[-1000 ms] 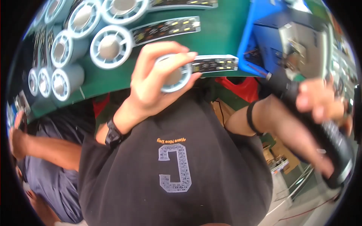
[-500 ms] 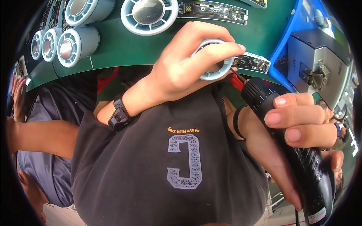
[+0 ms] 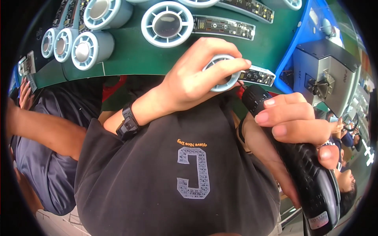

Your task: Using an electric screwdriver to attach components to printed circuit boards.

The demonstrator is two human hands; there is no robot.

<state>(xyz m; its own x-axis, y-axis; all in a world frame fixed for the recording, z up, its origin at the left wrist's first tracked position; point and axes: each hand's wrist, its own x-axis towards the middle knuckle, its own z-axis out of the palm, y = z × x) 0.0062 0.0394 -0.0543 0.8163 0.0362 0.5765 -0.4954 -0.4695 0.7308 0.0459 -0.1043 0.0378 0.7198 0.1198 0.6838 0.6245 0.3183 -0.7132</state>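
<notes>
My left hand point(image 3: 193, 76) is wrapped around a light-blue round housing point(image 3: 215, 63) with a spoked rim, held over the near table edge. From its right side sticks out a strip-shaped circuit board point(image 3: 258, 76) in a pale frame. In my right hand point(image 3: 301, 118) is a black electric screwdriver point(image 3: 305, 169), slanting up to the left. Its bit meets the lower right side of the housing, close to my left fingers; the exact contact point is hidden. My left fingers cover much of the housing.
Similar housings with board strips, such as one with a dark centre point(image 3: 167, 24), stand on the green table point(image 3: 130, 51). At the right are a blue bin point(image 3: 286, 65) and a grey box-shaped machine point(image 3: 328, 74). A person's arm point(image 3: 45, 129) is at the left.
The whole view has shifted, so the table things sit lower in it. My right hand and the screwdriver have come a little left, closer to the housing. Both grips stay the same.
</notes>
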